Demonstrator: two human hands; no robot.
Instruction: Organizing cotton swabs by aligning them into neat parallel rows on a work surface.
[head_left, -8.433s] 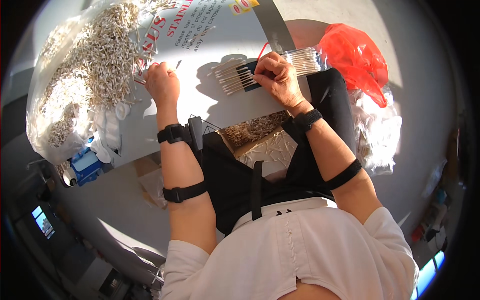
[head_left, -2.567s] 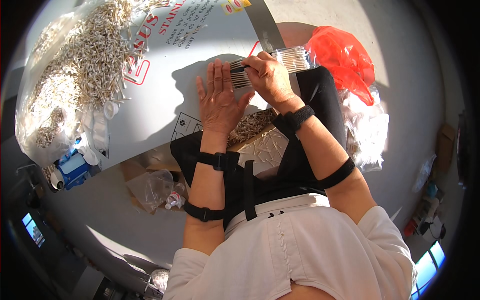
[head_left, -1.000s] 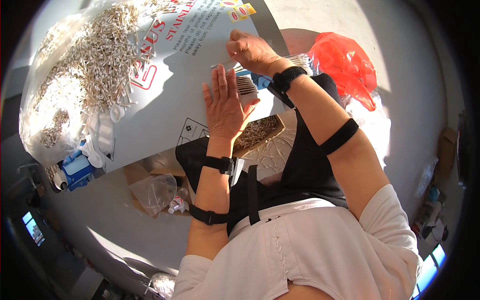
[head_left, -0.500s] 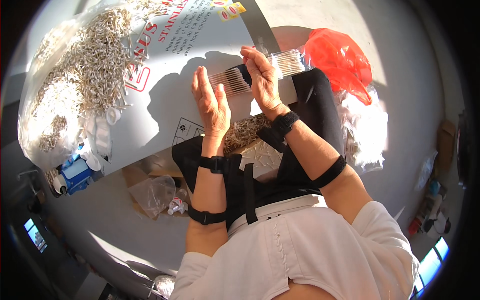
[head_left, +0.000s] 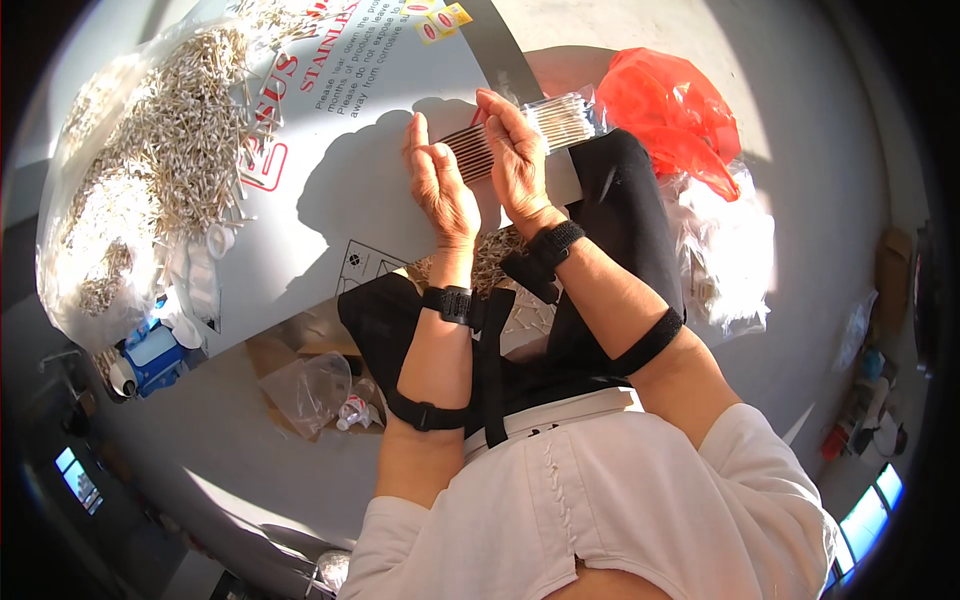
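A row of cotton swabs (head_left: pixel 470 152) lies side by side between my hands, above the near edge of the table. My left hand (head_left: pixel 443 198) is at the row's left end, fingers stretched out and thumb beside the swab tips. Over the row's right part, my right hand (head_left: pixel 522 168) has its fingers bent and closed around it; the exact grip beneath is hidden. Just right of that hand, a clear plastic bag (head_left: pixel 597 112) has more swabs showing in it, in line with the row.
A large clear bag of loose swabs (head_left: pixel 185 130) spills over the table's left side. A blue and white object (head_left: pixel 152 358) sits at its corner. A red plastic bag (head_left: pixel 670 115) and white bags (head_left: pixel 722 250) are at right. More swabs (head_left: pixel 490 258) lie below my hands.
My left hand has moved right, toward my right hand. The swab row has slid right with it, and the dark gap beside my right hand has closed.
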